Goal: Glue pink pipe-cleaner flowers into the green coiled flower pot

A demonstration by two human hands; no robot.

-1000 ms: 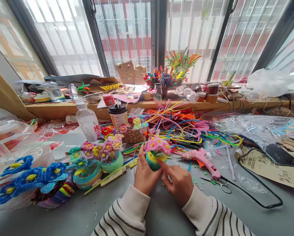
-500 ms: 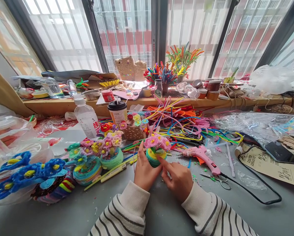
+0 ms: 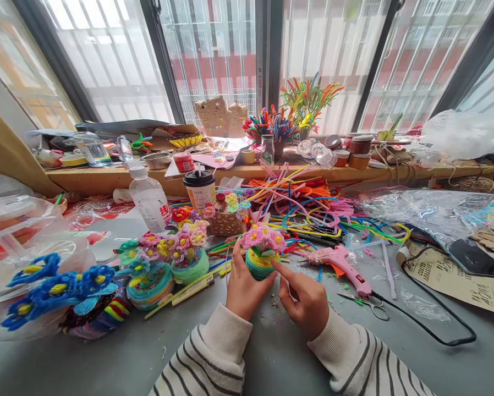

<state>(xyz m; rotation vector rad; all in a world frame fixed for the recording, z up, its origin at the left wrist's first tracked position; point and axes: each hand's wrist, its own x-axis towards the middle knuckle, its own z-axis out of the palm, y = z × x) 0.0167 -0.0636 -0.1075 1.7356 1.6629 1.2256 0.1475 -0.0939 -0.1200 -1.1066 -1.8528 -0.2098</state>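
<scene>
In the middle of the view my left hand [image 3: 245, 286] is wrapped round a small flower pot [image 3: 261, 269], banded in yellow and green fuzzy material and standing upright. Pink fuzzy flowers [image 3: 265, 238] with yellow centres rise from its top. My right hand [image 3: 307, 301] is at the pot's right side, its index finger stretched out with the tip at the upper rim. The other right fingers are curled loosely and hold nothing visible. Left of the pot stand similar flower pots [image 3: 189, 268], and blue flowers [image 3: 57, 289] lean from a striped pot [image 3: 98, 319].
On the right lie a pink glue gun [image 3: 341, 267] with a black cord, scissors [image 3: 373, 307] and sandpaper sheets [image 3: 449, 280]. Loose pipe cleaners [image 3: 305, 201] pile up behind. A water bottle [image 3: 148, 201] and a lidded cup [image 3: 199, 190] stand at the back left.
My right index finger has slid from the pot's yellow top outward to its right rim, and the right hand has drawn slightly right. My left hand keeps hold of the pot.
</scene>
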